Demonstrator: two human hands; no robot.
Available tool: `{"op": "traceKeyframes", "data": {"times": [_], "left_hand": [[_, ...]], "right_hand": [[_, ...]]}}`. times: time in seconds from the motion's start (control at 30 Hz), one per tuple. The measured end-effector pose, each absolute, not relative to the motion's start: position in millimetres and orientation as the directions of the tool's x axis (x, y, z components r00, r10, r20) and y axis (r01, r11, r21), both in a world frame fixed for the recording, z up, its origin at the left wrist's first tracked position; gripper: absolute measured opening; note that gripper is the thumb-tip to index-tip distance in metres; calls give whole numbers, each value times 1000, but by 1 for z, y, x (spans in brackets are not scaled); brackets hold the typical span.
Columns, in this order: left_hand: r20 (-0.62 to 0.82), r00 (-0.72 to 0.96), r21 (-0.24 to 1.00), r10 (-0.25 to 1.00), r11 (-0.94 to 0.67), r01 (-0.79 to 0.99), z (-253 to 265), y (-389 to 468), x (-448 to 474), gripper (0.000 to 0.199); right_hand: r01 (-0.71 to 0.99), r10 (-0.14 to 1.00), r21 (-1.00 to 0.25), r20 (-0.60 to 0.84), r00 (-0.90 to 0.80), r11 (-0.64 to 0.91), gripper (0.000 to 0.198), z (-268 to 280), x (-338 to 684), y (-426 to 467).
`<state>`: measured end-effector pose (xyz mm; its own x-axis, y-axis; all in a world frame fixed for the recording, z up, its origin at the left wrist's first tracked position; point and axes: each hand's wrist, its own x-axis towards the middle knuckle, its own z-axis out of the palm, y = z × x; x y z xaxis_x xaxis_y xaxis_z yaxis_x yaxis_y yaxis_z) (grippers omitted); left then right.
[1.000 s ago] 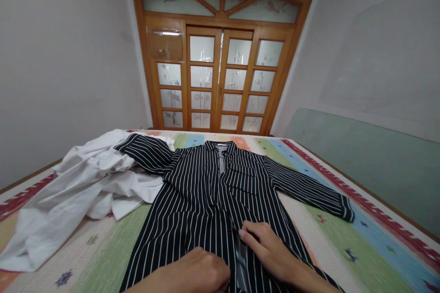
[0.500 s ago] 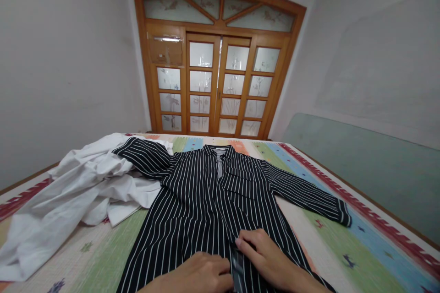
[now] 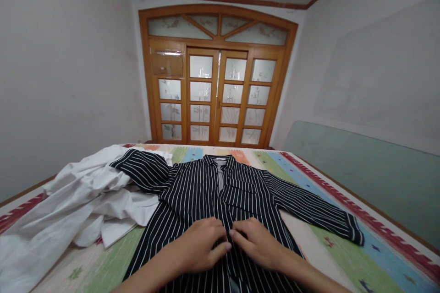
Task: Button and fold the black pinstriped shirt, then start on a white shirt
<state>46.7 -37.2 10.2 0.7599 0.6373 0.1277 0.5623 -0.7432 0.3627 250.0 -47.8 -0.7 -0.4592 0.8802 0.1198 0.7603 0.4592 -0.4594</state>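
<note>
Loosely curled, left hand (image 3: 203, 245) and right hand (image 3: 256, 242) on striped shirt (image 3: 195, 194)

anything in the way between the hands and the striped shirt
Nothing visible: the left hand and right hand are both at the front opening of the striped shirt. The white cloth lies off to the left, partly under one sleeve.

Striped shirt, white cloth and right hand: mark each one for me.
Striped shirt (image 3: 201, 199): head view, on its front.
White cloth (image 3: 80, 194): head view, on its crumpled middle.
Right hand (image 3: 258, 241): head view, on its back.
</note>
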Motion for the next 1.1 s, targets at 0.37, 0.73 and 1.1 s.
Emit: {"op": "traceKeyframes", "data": {"times": [0.37, 0.73, 1.1], "left_hand": [[171, 491, 370, 854, -517, 772, -39, 69, 64, 51], [190, 535, 344, 823, -567, 749, -55, 71, 63, 52], [295, 550, 336, 781, -624, 706, -56, 71, 66, 42]], "right_hand": [[844, 929, -433, 321, -185, 318, 17, -14, 241, 72], [940, 952, -333, 306, 26, 81, 18, -35, 235, 176], [965, 937, -258, 326, 123, -37, 24, -51, 233, 190]]}}
